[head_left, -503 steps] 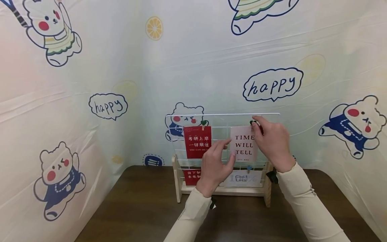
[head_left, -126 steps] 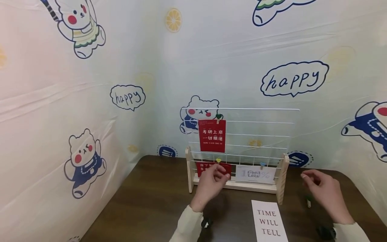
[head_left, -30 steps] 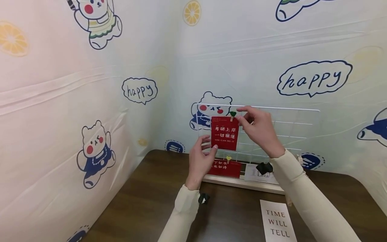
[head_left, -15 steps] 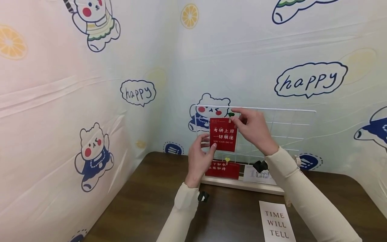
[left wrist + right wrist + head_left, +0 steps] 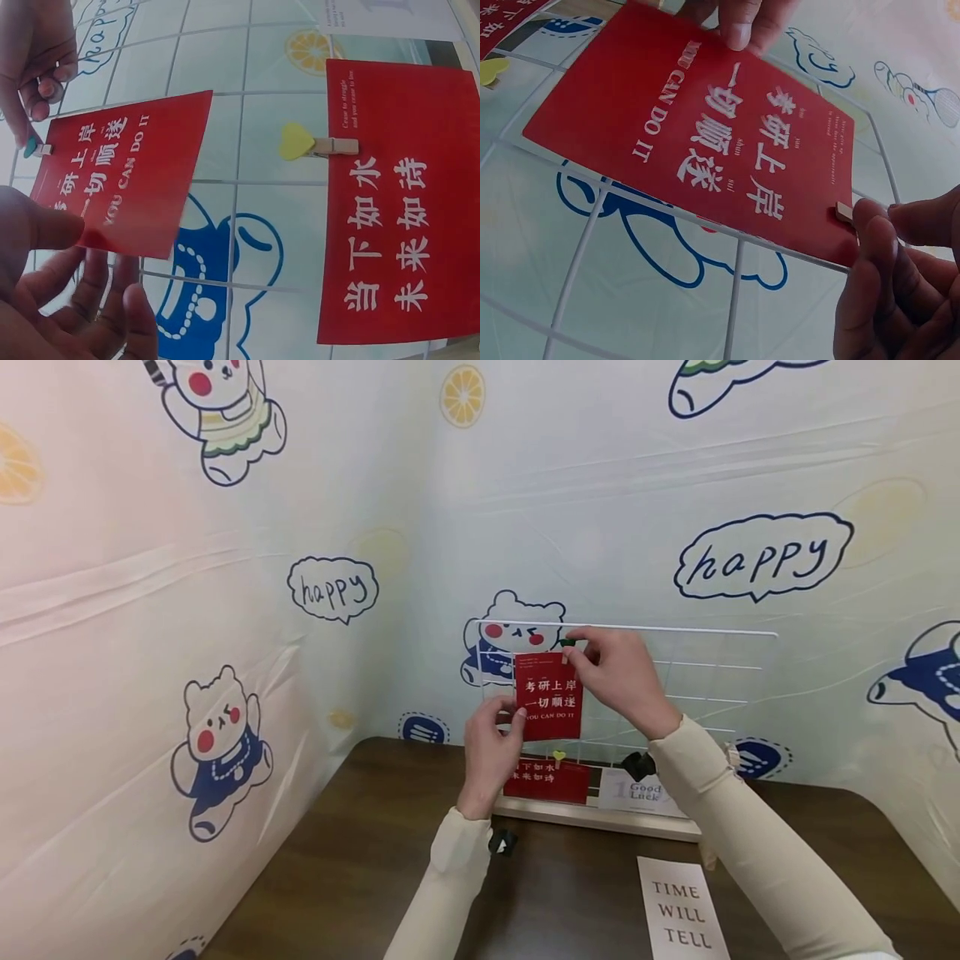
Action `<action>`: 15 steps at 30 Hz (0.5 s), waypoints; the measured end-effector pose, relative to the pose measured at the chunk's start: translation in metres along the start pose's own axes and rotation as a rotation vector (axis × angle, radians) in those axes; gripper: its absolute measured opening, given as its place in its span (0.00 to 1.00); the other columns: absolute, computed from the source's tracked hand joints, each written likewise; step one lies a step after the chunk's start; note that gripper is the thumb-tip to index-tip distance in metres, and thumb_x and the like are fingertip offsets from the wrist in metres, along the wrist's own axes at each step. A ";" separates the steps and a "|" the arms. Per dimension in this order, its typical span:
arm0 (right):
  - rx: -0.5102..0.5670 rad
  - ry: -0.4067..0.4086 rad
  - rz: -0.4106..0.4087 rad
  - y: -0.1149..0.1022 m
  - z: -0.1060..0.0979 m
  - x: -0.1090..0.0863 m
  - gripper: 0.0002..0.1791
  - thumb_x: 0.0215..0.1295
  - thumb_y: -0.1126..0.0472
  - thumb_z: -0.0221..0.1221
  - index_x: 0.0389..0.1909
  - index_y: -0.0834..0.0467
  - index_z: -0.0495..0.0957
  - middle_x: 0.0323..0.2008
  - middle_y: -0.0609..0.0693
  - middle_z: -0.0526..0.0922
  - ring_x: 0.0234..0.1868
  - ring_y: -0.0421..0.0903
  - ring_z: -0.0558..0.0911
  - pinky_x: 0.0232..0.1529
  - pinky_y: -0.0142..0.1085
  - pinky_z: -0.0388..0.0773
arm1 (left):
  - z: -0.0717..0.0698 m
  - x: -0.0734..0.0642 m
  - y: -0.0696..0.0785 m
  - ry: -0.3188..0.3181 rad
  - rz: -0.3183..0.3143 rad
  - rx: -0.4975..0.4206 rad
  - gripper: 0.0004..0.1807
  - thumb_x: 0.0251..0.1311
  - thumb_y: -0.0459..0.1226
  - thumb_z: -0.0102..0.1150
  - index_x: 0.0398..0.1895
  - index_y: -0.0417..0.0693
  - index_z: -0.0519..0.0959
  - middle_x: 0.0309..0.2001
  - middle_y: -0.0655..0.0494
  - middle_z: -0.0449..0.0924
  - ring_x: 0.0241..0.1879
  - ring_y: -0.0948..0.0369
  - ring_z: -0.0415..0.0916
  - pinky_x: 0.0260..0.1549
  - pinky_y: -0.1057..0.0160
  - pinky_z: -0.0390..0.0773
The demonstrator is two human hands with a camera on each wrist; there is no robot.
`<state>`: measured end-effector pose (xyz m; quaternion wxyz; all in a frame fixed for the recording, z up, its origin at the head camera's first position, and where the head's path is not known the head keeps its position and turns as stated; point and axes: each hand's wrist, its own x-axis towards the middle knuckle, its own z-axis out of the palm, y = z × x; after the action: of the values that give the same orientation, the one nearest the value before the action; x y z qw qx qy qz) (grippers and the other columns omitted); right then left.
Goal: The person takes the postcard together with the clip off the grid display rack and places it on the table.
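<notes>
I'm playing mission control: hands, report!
Left grip pinching upper red card. Right grip pinching green clip. Clip on card's top corner. Nothing visibly in the way.

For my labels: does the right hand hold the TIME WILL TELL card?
No, the right hand pinches the green clip; that card lies on the table.

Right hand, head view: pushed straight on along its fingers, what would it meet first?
Beyond the green clip it pinches, the right hand would likely first meet the upper corner of the red YOU CAN DO IT card; the wire grid looks close behind, though depth is unclear.
</notes>
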<state>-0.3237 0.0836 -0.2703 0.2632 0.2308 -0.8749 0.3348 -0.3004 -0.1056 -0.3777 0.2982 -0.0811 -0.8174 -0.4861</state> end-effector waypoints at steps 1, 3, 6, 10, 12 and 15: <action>0.002 0.006 0.003 -0.001 0.001 0.000 0.15 0.75 0.59 0.61 0.55 0.61 0.86 0.26 0.57 0.87 0.22 0.48 0.76 0.20 0.36 0.73 | -0.001 0.000 0.000 0.004 -0.001 -0.005 0.10 0.71 0.36 0.63 0.50 0.44 0.86 0.47 0.48 0.89 0.44 0.51 0.89 0.39 0.56 0.89; 0.005 0.021 0.005 -0.001 0.002 0.001 0.15 0.75 0.59 0.60 0.55 0.62 0.86 0.29 0.58 0.88 0.23 0.48 0.76 0.21 0.36 0.73 | -0.002 0.000 0.001 0.006 -0.009 -0.018 0.10 0.71 0.36 0.63 0.49 0.43 0.87 0.47 0.48 0.89 0.43 0.51 0.89 0.40 0.55 0.89; 0.007 0.045 0.014 -0.001 0.003 0.001 0.15 0.75 0.60 0.61 0.55 0.62 0.86 0.33 0.60 0.90 0.25 0.49 0.78 0.23 0.36 0.74 | -0.003 -0.001 0.001 -0.001 -0.032 -0.030 0.11 0.70 0.36 0.65 0.51 0.44 0.87 0.47 0.48 0.90 0.43 0.51 0.89 0.40 0.54 0.89; 0.011 0.066 0.026 -0.001 0.004 0.002 0.14 0.75 0.61 0.61 0.54 0.63 0.87 0.37 0.61 0.91 0.26 0.51 0.79 0.25 0.35 0.75 | -0.005 -0.001 0.001 -0.015 -0.052 -0.033 0.13 0.70 0.37 0.65 0.54 0.45 0.87 0.49 0.48 0.90 0.44 0.52 0.90 0.42 0.54 0.90; 0.024 0.072 0.028 -0.002 0.004 0.001 0.14 0.75 0.62 0.61 0.53 0.63 0.87 0.38 0.62 0.91 0.27 0.51 0.80 0.25 0.34 0.76 | -0.006 -0.001 0.001 -0.019 -0.056 -0.036 0.13 0.70 0.37 0.65 0.54 0.45 0.87 0.49 0.48 0.90 0.43 0.52 0.90 0.42 0.54 0.90; 0.047 0.076 0.025 -0.002 0.004 0.001 0.13 0.74 0.62 0.62 0.53 0.63 0.87 0.40 0.63 0.91 0.27 0.51 0.82 0.26 0.33 0.77 | -0.007 -0.001 0.001 -0.020 -0.060 -0.037 0.13 0.70 0.37 0.66 0.54 0.45 0.87 0.49 0.48 0.91 0.43 0.53 0.90 0.41 0.54 0.90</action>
<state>-0.3246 0.0789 -0.2709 0.2868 0.2129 -0.8590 0.3669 -0.2963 -0.1106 -0.3746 0.2741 -0.0669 -0.8132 -0.5090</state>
